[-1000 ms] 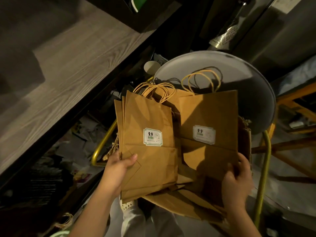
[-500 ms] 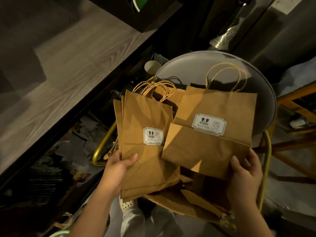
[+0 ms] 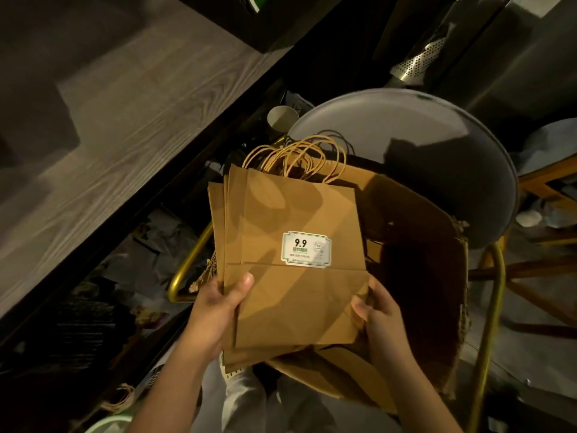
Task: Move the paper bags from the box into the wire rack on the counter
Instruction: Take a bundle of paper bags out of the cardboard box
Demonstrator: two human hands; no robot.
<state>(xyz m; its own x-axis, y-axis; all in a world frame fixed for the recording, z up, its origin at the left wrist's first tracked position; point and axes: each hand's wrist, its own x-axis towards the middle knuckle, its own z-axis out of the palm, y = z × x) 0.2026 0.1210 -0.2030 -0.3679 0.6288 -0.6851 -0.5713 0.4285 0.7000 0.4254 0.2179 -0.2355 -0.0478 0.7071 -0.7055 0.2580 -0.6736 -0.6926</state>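
Stack of flat, creased kraft paper bags [image 3: 296,276] with twisted-cord handles [image 3: 296,157] is held over the left part of the open cardboard box [image 3: 421,245]. Lower corners are gripped by left hand [image 3: 215,310] and right hand [image 3: 377,314]. A white label [image 3: 306,247] is stuck on the top bag. The box is set on a round grey chair seat [image 3: 406,126]. A wood-grain desk [image 3: 125,135] lies left of the box, dimly lit.

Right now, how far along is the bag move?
Done: nothing racked that I can see; no wire rack is in view. In hand: the left hand and right hand grip a stack of paper bags by its near end, above the cardboard box. Left: carry the stack to the counter and rack it. The box's interior is too dark to tell if bags remain.
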